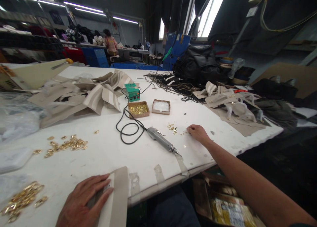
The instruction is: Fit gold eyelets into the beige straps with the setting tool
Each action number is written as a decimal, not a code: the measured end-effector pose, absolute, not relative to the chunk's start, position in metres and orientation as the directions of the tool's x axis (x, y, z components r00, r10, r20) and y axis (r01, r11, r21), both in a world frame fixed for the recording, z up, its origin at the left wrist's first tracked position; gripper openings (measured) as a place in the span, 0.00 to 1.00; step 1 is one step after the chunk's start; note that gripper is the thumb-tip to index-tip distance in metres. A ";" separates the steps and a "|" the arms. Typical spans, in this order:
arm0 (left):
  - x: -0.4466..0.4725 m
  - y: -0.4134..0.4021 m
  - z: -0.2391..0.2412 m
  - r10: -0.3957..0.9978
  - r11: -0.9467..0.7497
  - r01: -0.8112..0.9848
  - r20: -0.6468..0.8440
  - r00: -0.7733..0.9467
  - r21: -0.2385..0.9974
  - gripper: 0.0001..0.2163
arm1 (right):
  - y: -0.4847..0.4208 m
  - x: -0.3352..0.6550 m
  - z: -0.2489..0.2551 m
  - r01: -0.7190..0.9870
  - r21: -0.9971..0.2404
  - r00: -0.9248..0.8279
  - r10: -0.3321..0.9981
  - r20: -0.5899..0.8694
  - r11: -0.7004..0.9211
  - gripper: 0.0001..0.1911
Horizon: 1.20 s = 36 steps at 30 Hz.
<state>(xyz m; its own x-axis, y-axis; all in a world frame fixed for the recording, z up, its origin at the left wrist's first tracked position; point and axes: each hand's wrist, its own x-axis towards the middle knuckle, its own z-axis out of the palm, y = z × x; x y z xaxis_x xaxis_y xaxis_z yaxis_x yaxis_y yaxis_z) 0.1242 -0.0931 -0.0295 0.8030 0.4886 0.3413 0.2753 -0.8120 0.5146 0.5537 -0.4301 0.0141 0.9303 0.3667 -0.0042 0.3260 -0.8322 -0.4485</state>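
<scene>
My left hand [84, 200] lies flat, fingers spread, on a beige leather piece [116, 200] at the near edge of the white table [104, 154]. My right hand [198, 133] reaches out to the right, its fingers curled down onto the table beside a small scatter of gold screws [173, 128]. What its fingertips pinch, if anything, is too small to see. A grey electric screwdriver [162, 141] lies between the hands, its black cord [127, 126] looping back to a green power box [132, 91].
Two small cardboard trays hold gold parts [138, 109] and clear parts [161, 106]. Gold rings [65, 144] and buckles [21, 200] lie at left. Beige cut pieces [94, 95], black straps [173, 83] and a black bag [200, 63] fill the back. A person [110, 44] stands far off.
</scene>
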 end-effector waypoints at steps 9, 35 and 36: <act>0.123 -0.090 -0.035 0.475 -0.826 0.269 0.355 0.805 0.496 0.24 | -0.424 0.538 0.018 0.426 -0.381 0.886 0.463 -0.005 -0.820 0.11; 0.123 -0.091 -0.035 0.440 -0.851 0.228 0.408 0.800 0.472 0.23 | -0.461 0.545 0.042 0.344 -0.346 0.934 0.355 0.032 -0.873 0.15; 0.123 -0.090 -0.037 0.442 -0.850 0.228 0.408 0.799 0.475 0.23 | -0.469 0.548 0.041 0.339 -0.331 0.937 0.348 0.033 -0.881 0.15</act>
<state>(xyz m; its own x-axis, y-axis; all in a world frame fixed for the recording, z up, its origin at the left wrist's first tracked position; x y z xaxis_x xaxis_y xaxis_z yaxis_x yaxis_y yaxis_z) 0.1228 -0.0900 -0.0367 0.7989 0.4419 0.4080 0.2276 -0.8500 0.4750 0.5475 -0.4687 0.0414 0.9369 0.3480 0.0332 0.3388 -0.8806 -0.3313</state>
